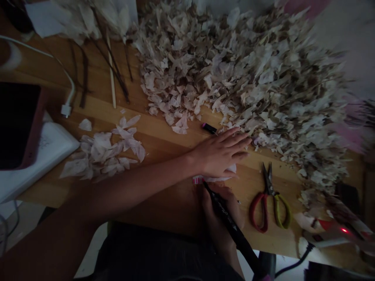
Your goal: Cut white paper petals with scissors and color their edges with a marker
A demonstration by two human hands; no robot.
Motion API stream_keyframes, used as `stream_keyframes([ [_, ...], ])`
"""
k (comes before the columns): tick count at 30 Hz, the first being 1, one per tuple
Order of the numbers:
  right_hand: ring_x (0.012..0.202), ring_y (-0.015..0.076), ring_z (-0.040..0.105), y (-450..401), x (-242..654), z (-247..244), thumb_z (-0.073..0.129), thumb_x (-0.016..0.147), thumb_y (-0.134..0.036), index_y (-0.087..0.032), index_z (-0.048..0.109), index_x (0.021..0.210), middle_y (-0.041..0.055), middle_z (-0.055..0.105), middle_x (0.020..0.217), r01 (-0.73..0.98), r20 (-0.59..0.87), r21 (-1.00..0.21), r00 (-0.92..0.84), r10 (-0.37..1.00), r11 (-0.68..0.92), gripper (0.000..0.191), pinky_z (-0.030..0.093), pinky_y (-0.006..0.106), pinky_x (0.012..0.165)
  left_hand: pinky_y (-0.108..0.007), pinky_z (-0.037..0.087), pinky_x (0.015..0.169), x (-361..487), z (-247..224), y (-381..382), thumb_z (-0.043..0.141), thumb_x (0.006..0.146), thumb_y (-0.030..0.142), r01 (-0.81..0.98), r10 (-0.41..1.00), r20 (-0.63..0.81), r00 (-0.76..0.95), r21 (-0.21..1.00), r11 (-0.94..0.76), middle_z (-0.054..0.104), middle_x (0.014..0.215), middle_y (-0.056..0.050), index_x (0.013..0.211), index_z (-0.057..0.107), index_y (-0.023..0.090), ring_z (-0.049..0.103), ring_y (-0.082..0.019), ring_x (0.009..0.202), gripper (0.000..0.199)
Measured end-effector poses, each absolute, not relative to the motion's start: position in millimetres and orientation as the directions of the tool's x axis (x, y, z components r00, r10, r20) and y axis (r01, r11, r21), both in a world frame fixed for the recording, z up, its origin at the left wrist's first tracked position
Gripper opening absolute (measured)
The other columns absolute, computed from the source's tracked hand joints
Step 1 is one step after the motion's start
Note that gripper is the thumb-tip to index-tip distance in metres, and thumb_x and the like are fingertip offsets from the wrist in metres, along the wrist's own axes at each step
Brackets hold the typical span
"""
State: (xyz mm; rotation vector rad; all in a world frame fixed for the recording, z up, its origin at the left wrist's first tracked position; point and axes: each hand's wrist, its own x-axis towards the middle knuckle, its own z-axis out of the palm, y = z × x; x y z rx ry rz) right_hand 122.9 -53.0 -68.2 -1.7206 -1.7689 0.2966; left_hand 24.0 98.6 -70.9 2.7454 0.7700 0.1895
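Note:
My left hand (pixel 219 154) reaches across the wooden table with its fingers spread, over a white paper piece (pixel 231 168) and at the edge of a big heap of pale dried petals (pixel 258 78). Below it, my right hand (pixel 224 210) grips a black marker (pixel 225 216), its tip near a small strip with pink marks (pixel 197 180). A black marker cap (pixel 209 128) with a pink end lies just above my left hand. Right of my hands rest scissors (pixel 269 191) with one red and one yellow-green handle, blades slightly apart.
Loose petals (pixel 102 152) lie left of centre. Thin dark twigs (pixel 109 58) and a pale stick (pixel 111 74) are at the upper left. A phone (pixel 19 125) sits on a white box (pixel 55 144) beside a white cable (pixel 66 109). A power strip (pixel 328 236) glows red at right.

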Motion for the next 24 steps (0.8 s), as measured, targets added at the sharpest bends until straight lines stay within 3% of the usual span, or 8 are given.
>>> stream_keyframes([
  [24,0.065,0.0151,0.07,-60.7,125.9,-74.8,0.077,0.09,-0.035,-0.022,0.067,0.093,-0.0008,0.074,0.08,0.809,0.246,-0.585,0.108,0.963,0.059,0.016,0.05,0.024,0.065,-0.046,0.008,0.132,25.5,-71.9,99.5,0.054,0.098,0.057,0.498,0.531,0.045,0.846,0.291,-0.817,0.029,0.172,-0.009,0.156,0.046,0.019,0.02,-0.028,0.16,0.07],
])
